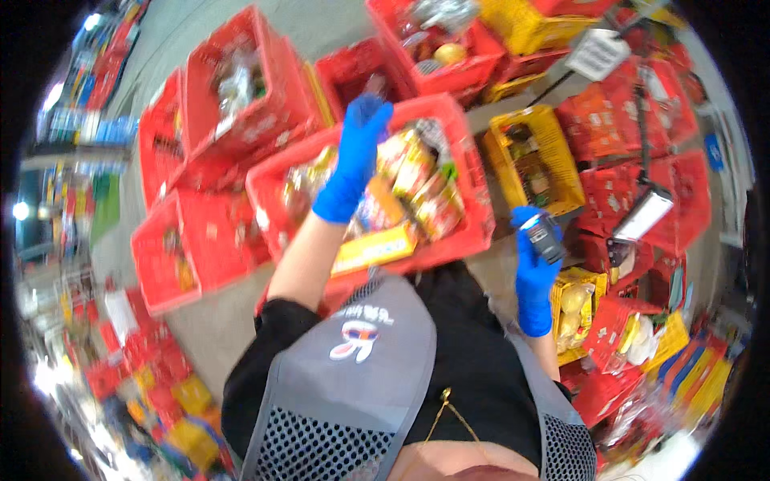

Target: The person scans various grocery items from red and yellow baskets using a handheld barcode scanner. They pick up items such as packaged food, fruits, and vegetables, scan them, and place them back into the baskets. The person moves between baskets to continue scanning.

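My left hand (pixel 360 150), in a blue glove, is over a large red plastic crate (pixel 475 198) before me. Its fingers are blurred near the crate's far rim; whether they hold something cannot be told. Packaged goods in clear and coloured wrappers (pixel 412 165) fill the crate, and a yellow box (pixel 373 249) lies along its near side. My right hand (pixel 534 276), also blue-gloved, is lowered to the right of the crate. A small dark electronic device (pixel 542 239) sits at its fingers or the back of the hand; whether it is gripped or strapped on is unclear.
Red crates (pixel 271 78) stand stacked at the left and beyond, some holding bagged goods. At the right are a yellow crate (pixel 571 180) with items in it, more red crates, and a dark pole bearing a white tag (pixel 597 55). Grey floor (pixel 210 343) shows at the lower left.
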Demonstrator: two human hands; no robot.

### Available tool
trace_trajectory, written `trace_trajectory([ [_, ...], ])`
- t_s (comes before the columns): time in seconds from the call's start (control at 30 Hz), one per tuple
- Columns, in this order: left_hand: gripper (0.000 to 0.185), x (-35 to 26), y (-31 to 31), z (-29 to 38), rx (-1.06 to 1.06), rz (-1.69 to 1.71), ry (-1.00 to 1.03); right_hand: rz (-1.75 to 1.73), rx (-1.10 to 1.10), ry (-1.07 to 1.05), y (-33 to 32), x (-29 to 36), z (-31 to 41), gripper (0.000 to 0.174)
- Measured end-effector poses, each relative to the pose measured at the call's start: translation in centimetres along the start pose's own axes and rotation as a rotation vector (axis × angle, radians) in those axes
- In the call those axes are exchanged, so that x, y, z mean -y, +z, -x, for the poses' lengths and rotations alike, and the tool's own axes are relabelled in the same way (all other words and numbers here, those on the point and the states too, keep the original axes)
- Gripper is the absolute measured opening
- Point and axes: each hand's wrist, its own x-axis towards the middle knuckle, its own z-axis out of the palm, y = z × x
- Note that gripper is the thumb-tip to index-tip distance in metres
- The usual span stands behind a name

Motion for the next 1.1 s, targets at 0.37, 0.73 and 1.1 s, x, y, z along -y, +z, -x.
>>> trace_trajectory([
  [0.37, 0.062, 10.5, -24.7, 12.8, -0.037, -0.904, -0.25, 0.044, 0.342, 0.21, 4.0, -3.8, -1.3, 0.021],
  [0.73, 0.066, 21.6, -24.4, 16.7, -0.052, -1.145, -0.05, -0.071, 0.285, 0.299, 7.4, -3.8, 1.9, 0.019],
  [1.1, 0.047, 10.4, -28.2, 18.0, -0.403, 0.017, -0.047, -0.253, -0.899, 0.043, -16.3, -27.3, -16.8, 0.025],
])
